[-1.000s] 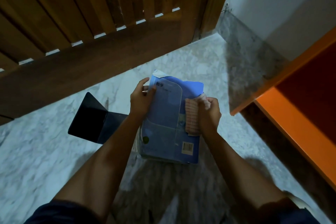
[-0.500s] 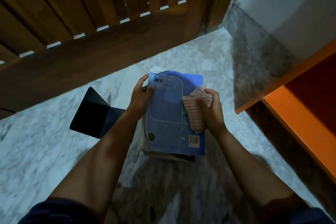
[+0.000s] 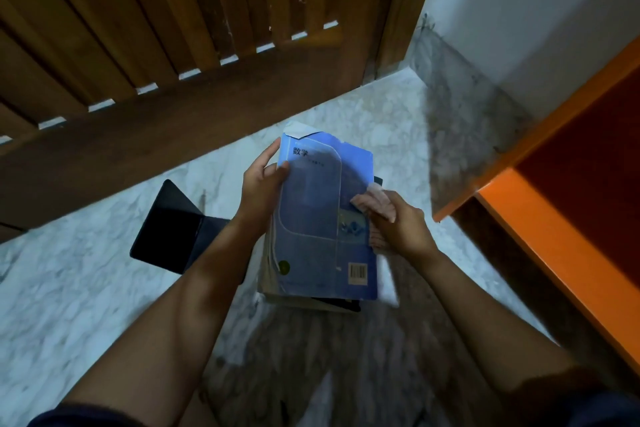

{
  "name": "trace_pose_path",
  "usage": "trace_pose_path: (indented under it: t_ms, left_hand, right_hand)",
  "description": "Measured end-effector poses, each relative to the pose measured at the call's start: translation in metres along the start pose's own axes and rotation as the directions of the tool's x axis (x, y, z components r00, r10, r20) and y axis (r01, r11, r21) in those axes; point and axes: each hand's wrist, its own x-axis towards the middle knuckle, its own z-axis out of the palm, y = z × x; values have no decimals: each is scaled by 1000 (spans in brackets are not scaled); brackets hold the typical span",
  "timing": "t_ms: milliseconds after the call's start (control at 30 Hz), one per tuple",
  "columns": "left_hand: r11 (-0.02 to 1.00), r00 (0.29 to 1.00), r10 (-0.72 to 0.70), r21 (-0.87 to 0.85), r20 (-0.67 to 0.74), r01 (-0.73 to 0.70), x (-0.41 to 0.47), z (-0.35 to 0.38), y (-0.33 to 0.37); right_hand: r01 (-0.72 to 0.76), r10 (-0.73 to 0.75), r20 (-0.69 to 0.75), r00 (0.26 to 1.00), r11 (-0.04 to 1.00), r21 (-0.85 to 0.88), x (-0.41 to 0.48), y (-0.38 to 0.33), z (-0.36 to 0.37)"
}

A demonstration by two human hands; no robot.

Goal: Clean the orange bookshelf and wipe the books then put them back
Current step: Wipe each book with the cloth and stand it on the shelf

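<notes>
In the middle of the floor, the blue book (image 3: pixel 311 218) sits atop a stack of books (image 3: pixel 304 302); whether it rests on the stack or is lifted clear I cannot tell. The left hand (image 3: pixel 259 191) grips its left edge, thumb on the cover. The right hand (image 3: pixel 398 229) has its fingers curled round a pink cloth (image 3: pixel 375 201), pressing it on the cover's right edge.

To wipe well, the left hand should hold firm so the book cannot slide. Strokes should be long and cross the whole cover, going gently at the creased far corner. The orange bookshelf (image 3: pixel 554 253) waits at right, and a black folder (image 3: pixel 173 225) lies at left.

0.5 s ago the cloth lay spread further in over the cover; now it is bunched at the edge.
</notes>
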Motion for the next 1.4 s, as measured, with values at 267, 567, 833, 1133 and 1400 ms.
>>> trace_pose_path:
  t_ms: [267, 567, 833, 1133, 1400]
  left_hand:
    - [976, 993, 116, -187, 23, -110, -43, 21, 113]
    - [887, 935, 338, -369, 110, -277, -142, 47, 257]
    - [819, 893, 430, -474, 131, -324, -194, 66, 299]
    - [770, 867, 478, -542, 141, -336, -199, 70, 320]
    - [782, 908, 419, -518, 25, -346, -201, 87, 315]
  right_hand:
    - [124, -83, -279, 957, 983, 135, -28, -84, -73]
    - [538, -508, -514, 691, 837, -104, -96, -277, -102]
    - [349, -211, -654, 727, 933, 87, -122, -258, -178]
    - [390, -400, -680, 615, 903, -178, -165, -255, -177]
    - [540, -516, -570, 639, 829, -144, -187, -251, -136]
